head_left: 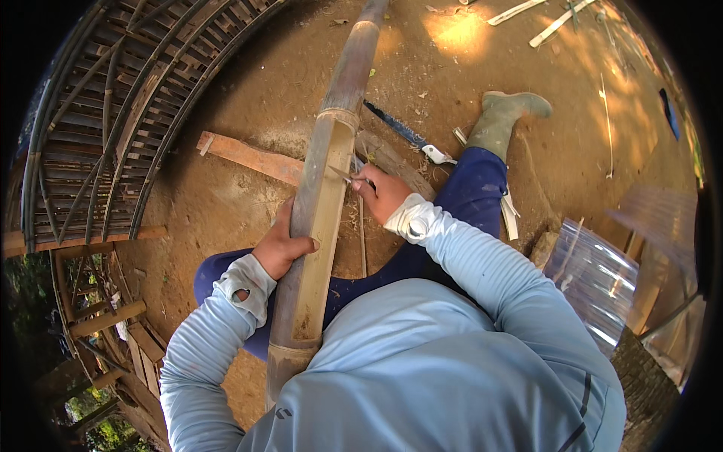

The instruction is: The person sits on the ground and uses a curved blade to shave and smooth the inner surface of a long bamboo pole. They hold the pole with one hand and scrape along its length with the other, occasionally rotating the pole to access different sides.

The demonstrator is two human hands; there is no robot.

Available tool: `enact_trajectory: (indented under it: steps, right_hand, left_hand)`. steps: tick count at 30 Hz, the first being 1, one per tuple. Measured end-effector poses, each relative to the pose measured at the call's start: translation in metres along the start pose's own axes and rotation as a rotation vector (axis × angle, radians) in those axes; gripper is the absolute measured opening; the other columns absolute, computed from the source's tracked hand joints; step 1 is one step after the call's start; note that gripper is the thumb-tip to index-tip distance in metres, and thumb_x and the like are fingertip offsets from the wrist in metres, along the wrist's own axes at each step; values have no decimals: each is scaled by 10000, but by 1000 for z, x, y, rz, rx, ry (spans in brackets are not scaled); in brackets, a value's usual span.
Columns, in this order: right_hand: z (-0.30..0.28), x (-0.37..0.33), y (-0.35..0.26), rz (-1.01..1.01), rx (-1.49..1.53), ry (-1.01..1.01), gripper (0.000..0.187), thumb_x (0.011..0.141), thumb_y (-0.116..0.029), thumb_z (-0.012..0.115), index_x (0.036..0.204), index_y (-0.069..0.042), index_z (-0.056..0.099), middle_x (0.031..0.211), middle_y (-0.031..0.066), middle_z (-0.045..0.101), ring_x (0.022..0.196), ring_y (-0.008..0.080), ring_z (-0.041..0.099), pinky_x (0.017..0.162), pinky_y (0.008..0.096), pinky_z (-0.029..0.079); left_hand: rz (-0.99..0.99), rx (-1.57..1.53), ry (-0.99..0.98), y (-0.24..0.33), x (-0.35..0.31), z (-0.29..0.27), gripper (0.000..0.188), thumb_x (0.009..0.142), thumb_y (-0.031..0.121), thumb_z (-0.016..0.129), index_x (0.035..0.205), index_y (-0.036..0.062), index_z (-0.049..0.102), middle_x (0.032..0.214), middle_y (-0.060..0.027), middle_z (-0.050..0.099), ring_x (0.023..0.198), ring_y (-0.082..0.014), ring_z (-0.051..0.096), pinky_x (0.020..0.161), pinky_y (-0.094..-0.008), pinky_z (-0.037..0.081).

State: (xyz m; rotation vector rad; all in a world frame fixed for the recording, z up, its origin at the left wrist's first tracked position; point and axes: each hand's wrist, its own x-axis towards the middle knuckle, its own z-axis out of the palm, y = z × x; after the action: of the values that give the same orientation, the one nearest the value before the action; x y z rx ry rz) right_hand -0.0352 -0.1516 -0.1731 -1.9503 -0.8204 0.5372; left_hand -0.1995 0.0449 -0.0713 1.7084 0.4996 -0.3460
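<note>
A thick bamboo pole [350, 71] slants up and away between my legs, its near end against my body. Between two of its nodes a long opening [325, 218] is cut, showing the pale inside. My left hand [280, 245] is wrapped round the pole's left side, with its thumb at the opening's edge. At the right edge of the opening, my right hand [382, 196] is closed on a small knife [340, 174], whose pointed blade reaches over the far part of the opening. Most of the knife's handle is hidden by the fingers.
A handsaw [407, 129] with a white handle lies on the dirt beyond my right hand. An orange-brown board [248, 158] lies left of the pole. Slatted bamboo structure [90, 128] rises at far left; clear corrugated sheet [591, 275] stands at right. My boot [501, 120] is stretched ahead.
</note>
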Motion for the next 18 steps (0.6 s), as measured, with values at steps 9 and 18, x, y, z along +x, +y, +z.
enact_trajectory:
  steps: [9,18]
  right_hand:
    - [1,-13,-17,-31,14,0,249,1025,-273,565,1157,-63,591,1030,251,701,964,463,666,827,516,524]
    - [-5,2,-16,43,-68,-2,250,1026,-293,556,1140,-71,564,937,265,695,915,479,666,797,546,508]
  left_hand:
    - [-22,-73,12,5,-3,1,1081,713,172,745,1583,-68,150,1385,-231,519,1266,-318,528,1101,-370,399]
    - [4,-15,13,-1,1,-3,1087,716,183,748,1579,-87,144,1399,-242,511,1280,-322,521,1113,-362,388]
